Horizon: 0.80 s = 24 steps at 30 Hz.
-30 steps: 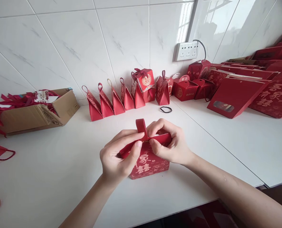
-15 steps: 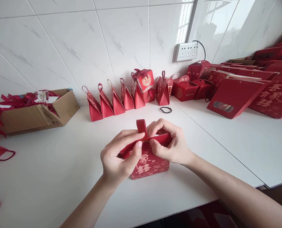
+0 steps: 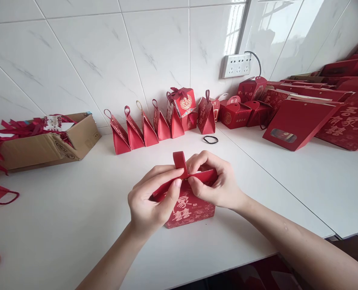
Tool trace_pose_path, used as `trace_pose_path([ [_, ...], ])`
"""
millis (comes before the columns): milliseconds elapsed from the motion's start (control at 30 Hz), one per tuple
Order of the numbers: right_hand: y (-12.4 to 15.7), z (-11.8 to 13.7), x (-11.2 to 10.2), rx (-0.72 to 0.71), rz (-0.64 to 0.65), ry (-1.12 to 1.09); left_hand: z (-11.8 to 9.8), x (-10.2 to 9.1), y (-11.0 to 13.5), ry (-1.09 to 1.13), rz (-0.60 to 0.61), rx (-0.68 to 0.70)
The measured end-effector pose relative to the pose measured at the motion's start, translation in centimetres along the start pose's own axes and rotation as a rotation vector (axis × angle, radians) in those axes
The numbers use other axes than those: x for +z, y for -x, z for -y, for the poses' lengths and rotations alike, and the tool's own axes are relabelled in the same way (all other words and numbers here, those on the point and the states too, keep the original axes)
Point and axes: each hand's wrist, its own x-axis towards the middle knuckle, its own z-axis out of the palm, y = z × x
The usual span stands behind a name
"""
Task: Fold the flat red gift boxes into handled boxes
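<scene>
A red gift box point(image 3: 194, 205) with pale printed characters stands on the white table point(image 3: 76, 217) in front of me. My left hand point(image 3: 153, 197) pinches its top edge, with the thumb on the near side and the fingers along the far side. On the other half of that edge, my right hand point(image 3: 213, 179) grips with thumb and bent index finger, close to the middle. A red ribbon loop point(image 3: 179, 163) rises upright between the two hands. What the fingertips press at the loop's base is partly hidden.
Several red triangular boxes point(image 3: 150, 133) with loops line the wall. A cardboard box point(image 3: 76, 139) of red ribbons sits left, a black band point(image 3: 210, 139) behind my hands. Large red bags point(image 3: 299, 121) lean at right, below a white socket strip point(image 3: 237, 65).
My right thumb has shifted very slightly left along the top edge toward the loop. The left hand and the box stay in place.
</scene>
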Motion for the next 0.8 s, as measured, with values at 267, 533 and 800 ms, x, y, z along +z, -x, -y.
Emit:
trace_pose_path([
  [267,0.0,0.1,0.1,0.04,-0.016,0.005,0.0,0.0,0.1,-0.004,0.003,-0.027],
  [533,-1.8,-2.5,-2.8,0.355,-0.519,-0.198,2.9,0.0,1.1,0.201,0.136,-0.394],
  [800,-2.5,-5.8,-5.2,0.512,-0.643,-0.484,3.2,2.3,2.5,0.285,0.186,-0.71],
])
